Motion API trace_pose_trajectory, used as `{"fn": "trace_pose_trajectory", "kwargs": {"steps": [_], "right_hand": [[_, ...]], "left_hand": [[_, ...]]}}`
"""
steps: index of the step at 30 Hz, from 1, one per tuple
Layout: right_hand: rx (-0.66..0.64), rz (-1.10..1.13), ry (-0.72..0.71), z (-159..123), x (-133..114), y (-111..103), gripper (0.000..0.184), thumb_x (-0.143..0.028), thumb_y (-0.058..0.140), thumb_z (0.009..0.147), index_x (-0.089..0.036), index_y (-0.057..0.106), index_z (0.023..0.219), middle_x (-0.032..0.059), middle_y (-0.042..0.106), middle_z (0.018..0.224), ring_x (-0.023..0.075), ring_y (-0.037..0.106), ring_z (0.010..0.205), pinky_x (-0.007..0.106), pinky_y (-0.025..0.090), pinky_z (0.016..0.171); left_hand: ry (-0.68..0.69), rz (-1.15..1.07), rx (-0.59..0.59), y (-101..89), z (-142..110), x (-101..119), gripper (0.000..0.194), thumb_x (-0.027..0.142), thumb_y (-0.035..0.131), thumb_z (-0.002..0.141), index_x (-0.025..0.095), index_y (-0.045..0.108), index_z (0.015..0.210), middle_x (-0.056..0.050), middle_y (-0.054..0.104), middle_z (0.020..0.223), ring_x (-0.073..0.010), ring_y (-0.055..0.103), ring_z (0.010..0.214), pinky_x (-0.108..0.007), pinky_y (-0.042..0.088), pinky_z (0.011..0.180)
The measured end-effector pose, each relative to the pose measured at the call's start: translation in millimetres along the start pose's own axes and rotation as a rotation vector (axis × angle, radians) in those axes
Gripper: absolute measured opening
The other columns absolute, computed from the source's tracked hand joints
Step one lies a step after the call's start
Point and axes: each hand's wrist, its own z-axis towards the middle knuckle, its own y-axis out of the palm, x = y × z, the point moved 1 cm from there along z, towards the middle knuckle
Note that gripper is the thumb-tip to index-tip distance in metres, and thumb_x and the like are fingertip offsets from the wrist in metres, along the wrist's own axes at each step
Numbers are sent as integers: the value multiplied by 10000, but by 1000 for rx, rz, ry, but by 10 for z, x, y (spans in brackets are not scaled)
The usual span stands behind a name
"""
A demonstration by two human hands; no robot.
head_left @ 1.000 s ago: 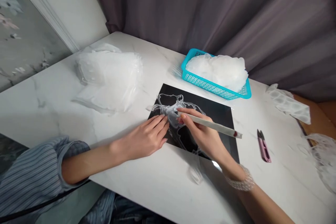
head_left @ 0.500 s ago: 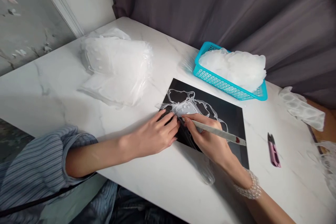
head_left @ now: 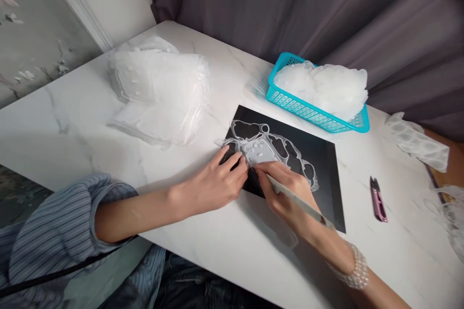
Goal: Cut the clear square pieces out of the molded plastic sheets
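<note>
A translucent sheet point(head_left: 259, 150) with cut-out openings and small raised marks lies on a black mat point(head_left: 326, 174). My left hand point(head_left: 221, 181) holds down its near left part, fingers bent and fingertips against it. The thumb side is partly hidden. In my right hand point(head_left: 286, 186), closed like a pen grip, is a slim flat metal tool point(head_left: 302, 205), slanting across the hand toward the wrist. Its tip meets the sheet beside my left fingertips, hidden by the fingers. Part of the sheet hangs over the mat's near edge under my right hand.
A pile of translucent sheets point(head_left: 159, 91) lies at the left. Behind the mat, a turquoise basket point(head_left: 308, 112) holds whitish translucent pieces point(head_left: 326, 87). Pink thread snips point(head_left: 378, 200) lie to the right, near translucent scraps point(head_left: 416, 142). A dark curtain point(head_left: 271, 5) hangs behind the table.
My right hand has turned slightly, so the tool now slants more steeply toward my wrist. The right side of the sheet shows more. My left hand stays nearly in place.
</note>
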Motion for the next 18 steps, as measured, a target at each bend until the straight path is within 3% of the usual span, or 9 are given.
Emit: {"fn": "trace_pose_trajectory", "kwargs": {"steps": [6,11,18], "right_hand": [[88,39,-1,56,47,123,211,-183,462,979,-202,671,1006,70,738,950,195,695,825,337,564,749],[120,55,20,46,35,120,197,-179,485,965,-208,677,1000,64,753,979,200,716,847,345,584,778],[123,20,3,32,33,143,191,-155,480,961,-190,663,996,75,737,969,194,708,839,343,593,797]], "left_hand": [[-13,-58,6,28,-5,-29,380,213,396,979,33,584,1256,-183,624,1277,-335,520,1251,-556,377,1088],[-101,-176,45,76,-9,-40,383,231,421,978,59,551,1294,-149,634,1279,-283,517,1250,-504,342,1120],[-121,-176,-17,31,18,-39,390,229,385,983,41,549,1282,-168,599,1310,-299,515,1240,-479,353,1099]]}}
